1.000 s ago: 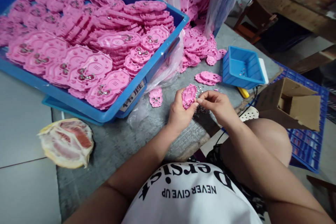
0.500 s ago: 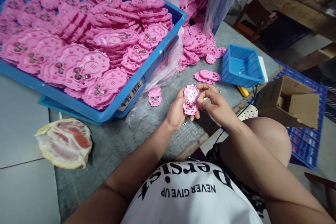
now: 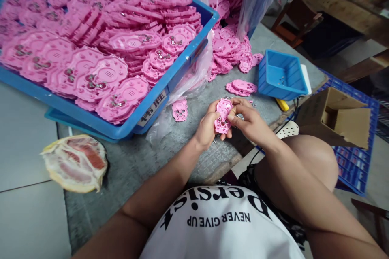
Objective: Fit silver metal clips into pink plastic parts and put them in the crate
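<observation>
My left hand (image 3: 207,129) is closed around a pink plastic plate (image 3: 224,109), a small moulded piece with scalloped edges and shiny metal pieces at its lower end. The thumb lies on its left side, with fingertips showing below. My right hand (image 3: 247,118) pinches at the plate's right edge; whether a small part sits between its fingertips is hidden. Another pink plate (image 3: 180,110), with open holes, lies on the table to the left. Beyond my hands rest a few stacked pink plates (image 3: 241,87). Tiny metal parts lie partly hidden around my right hand.
A large blue crate (image 3: 179,73) full of pink plates stands at left. A pink heap (image 3: 227,48) spills from a plastic bag behind. At right are a small blue bin (image 3: 281,89) with tiny metal bits and a cardboard box (image 3: 349,125). A cut pomelo (image 3: 75,164) lies lower left.
The plate and both hands have shifted very slightly right in view, and the plate tilts a little more. Both hands keep their hold.
</observation>
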### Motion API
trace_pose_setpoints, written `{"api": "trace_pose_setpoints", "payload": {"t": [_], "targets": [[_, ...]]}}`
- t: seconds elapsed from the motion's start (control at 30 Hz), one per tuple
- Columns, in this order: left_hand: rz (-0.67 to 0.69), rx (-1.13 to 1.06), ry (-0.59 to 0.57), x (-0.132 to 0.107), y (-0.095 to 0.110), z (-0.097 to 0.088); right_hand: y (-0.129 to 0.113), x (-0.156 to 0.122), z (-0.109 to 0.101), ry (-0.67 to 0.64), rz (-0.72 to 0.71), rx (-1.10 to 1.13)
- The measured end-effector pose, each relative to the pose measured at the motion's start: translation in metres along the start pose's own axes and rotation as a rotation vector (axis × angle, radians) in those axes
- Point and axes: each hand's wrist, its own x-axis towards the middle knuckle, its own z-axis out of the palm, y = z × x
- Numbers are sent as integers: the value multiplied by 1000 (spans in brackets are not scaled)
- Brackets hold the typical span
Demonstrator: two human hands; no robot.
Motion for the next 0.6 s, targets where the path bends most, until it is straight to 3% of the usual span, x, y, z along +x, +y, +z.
{"api": "trace_pose_setpoints", "payload": {"t": [0.6], "targets": [[16, 18, -10, 0, -1, -1, 1, -2, 0, 55, 38, 48]]}}
